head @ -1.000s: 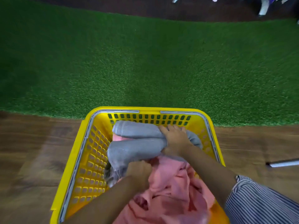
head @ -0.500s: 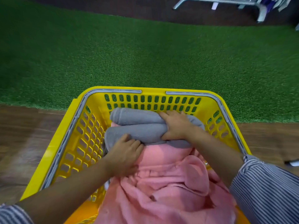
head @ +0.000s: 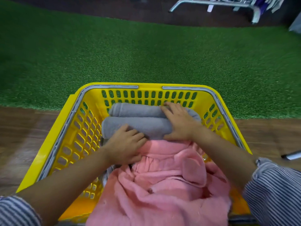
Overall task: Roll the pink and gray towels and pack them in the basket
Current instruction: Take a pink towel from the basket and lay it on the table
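Down in front of us, our yellow basket (head: 91,88) sits on the wooden floor (head: 24,131), its far wall close to the edge of the green turf (head: 146,54). Its sides are perforated with rows of slots, and a gray handle (head: 76,110) lies folded along the rim.

Inside, two rolled gray towels lie side by side across the far end: the far gray roll (head: 135,110) rests against the slotted back wall, and the near gray roll (head: 138,126) touches it. Just behind them toward us, a loose pink towel (head: 162,185) is heaped in crumpled folds, filling the near half of the basket and spilling over its near edge.

Our left hand (head: 125,144) rests with fingers bent at the seam where the near gray roll meets the pink towel; we cannot tell whether its grip closes on any cloth. Our right hand (head: 179,123) lies flat and spread across the right ends of both gray rolls, pressing on them. Striped sleeves (head: 275,193) cover both upper forearms.

Beyond the turf stands a metal frame (head: 211,4) on dark flooring, and a pale tube (head: 293,156) lies on the wood at the right. We can read no writing anywhere.
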Motion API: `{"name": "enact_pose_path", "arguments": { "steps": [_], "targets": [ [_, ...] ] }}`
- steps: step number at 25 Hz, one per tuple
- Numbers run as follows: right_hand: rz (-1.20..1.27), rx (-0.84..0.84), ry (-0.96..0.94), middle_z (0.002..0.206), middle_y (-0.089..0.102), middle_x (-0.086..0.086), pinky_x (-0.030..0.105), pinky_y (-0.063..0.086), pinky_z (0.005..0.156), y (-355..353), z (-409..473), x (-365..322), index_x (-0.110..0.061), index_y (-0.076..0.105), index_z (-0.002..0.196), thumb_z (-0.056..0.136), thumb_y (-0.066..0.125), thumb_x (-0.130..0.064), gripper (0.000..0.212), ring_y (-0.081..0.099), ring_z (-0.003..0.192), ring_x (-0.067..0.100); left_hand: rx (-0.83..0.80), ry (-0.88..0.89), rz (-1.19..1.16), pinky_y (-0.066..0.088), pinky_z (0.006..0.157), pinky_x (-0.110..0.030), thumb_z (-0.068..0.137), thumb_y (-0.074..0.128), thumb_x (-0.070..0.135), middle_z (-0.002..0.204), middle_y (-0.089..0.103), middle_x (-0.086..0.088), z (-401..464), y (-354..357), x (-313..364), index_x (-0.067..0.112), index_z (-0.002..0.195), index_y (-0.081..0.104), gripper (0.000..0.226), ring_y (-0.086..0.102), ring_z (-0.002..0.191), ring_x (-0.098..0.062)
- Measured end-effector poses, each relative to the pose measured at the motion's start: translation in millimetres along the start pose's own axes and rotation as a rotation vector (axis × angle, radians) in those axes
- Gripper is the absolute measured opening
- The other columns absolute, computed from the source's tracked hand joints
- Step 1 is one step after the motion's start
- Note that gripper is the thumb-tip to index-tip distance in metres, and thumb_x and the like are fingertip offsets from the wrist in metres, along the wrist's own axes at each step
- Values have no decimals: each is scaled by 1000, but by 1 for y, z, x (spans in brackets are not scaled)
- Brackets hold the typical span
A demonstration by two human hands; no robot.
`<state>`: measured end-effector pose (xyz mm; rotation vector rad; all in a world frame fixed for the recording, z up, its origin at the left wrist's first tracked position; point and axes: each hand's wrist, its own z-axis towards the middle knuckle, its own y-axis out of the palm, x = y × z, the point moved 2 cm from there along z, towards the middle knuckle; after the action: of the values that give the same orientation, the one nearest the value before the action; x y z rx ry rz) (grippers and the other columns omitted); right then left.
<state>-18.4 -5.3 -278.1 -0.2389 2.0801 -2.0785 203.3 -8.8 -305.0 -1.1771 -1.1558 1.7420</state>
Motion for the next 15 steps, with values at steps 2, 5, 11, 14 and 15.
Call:
{"name": "enact_pose_path", "arguments": {
  "steps": [2,5,11,14,15],
  "targets": [
    [-37,164,-76,128,46,15,41,38,98,-11,-22,2,-6,44,125,65,52,-63,84,45,117,30,176,90,-79,31,64,-35,79,59,48,76,57,-2,26,-14,22,15,85,58,34,51,65,-23],
    [-23,283,52,85,63,13,36,50,61,-15,-61,-4,-9,57,90,74,59,-42,36,63,76,31,212,173,-114,31,65,-34,78,59,40,74,60,0,74,-17,51,18,82,62,23,53,63,-22],
    [275,-353,513,107,64,19,35,47,80,3,-107,-11,-6,62,104,85,46,-32,37,60,102,33,-59,110,-122,31,67,-33,67,43,36,70,58,1,70,-25,39,19,72,61,25,56,59,-22],
    [550,-33,428,102,67,21,34,42,78,-50,-90,-21,-5,64,109,85,49,-11,29,61,96,35,-52,-6,-234,41,64,-36,71,38,44,87,66,-2,74,-66,21,15,94,66,47,63,65,-23],
    [599,36,382,102,67,21,31,40,78,-82,-84,-25,-4,64,110,85,48,-9,30,61,95,35,-76,-70,-295,45,67,-39,73,41,46,98,67,-2,81,-94,11,14,104,65,51,66,75,-23]
  ]
}}
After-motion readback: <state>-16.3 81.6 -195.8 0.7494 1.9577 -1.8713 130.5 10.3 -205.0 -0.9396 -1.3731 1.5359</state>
